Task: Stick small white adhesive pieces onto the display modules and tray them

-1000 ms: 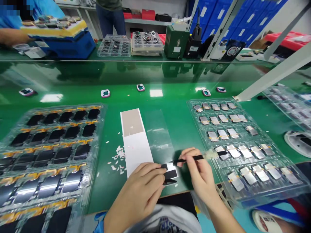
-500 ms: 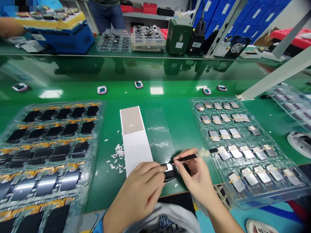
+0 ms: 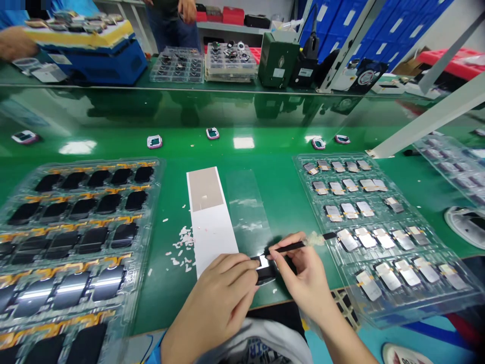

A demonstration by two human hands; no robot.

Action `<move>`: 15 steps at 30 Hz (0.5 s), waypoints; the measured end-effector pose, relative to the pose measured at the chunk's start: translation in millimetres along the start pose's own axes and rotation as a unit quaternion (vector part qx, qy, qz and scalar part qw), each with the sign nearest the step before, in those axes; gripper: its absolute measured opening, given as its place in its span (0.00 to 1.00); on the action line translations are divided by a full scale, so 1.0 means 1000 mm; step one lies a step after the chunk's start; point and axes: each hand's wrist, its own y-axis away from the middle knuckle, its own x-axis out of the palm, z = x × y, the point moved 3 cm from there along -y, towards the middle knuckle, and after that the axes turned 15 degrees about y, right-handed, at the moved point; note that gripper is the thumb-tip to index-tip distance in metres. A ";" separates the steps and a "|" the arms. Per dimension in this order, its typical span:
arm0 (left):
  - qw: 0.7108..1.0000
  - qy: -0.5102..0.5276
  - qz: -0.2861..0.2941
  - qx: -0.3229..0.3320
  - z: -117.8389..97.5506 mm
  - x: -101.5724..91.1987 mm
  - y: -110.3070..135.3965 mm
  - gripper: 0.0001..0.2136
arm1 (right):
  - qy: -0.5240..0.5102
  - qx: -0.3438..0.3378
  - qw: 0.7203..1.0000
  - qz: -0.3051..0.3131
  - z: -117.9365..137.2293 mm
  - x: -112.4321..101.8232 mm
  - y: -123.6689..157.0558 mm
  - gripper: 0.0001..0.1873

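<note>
My left hand [image 3: 217, 290] pinches a small flat black part [image 3: 265, 275] with a shiny white patch on top, low over the bench. My right hand [image 3: 305, 270] grips a thin black-handled brush [image 3: 284, 247], its pale bristle tuft sticking out to the right past my fingers. The brush's narrow black end rests at the white patch, between my hands. Under my left fingers lies the lower end of a white paper strip [image 3: 212, 230] with a beige pad at its far end. A clear film strip [image 3: 246, 207] lies beside it.
A blister tray of black screens [image 3: 149, 202] stands left; a tray of silver-backed modules [image 3: 314, 174] stands right. White scraps [image 3: 182, 242] lie beside the strip. Small pink-framed parts [image 3: 212, 133] line the bench. A co-worker's hand [image 3: 17, 43] rests beyond, near a blue machine [image 3: 87, 53].
My right hand has moved left, closer to my left hand, and the brush's black end now sits at the black part's white patch. The view has tilted slightly.
</note>
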 end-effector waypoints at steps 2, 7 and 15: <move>1.000 0.002 0.000 -0.001 0.000 0.000 0.000 0.05 | -0.008 0.013 1.000 0.006 -0.001 0.001 0.001 0.04; 1.000 0.012 -0.008 -0.007 0.001 0.000 0.000 0.05 | -0.074 0.071 0.995 0.005 -0.001 -0.001 -0.001 0.06; 0.994 0.041 -0.093 -0.045 0.003 -0.006 0.002 0.06 | -0.275 0.125 0.953 0.013 0.011 -0.013 -0.002 0.08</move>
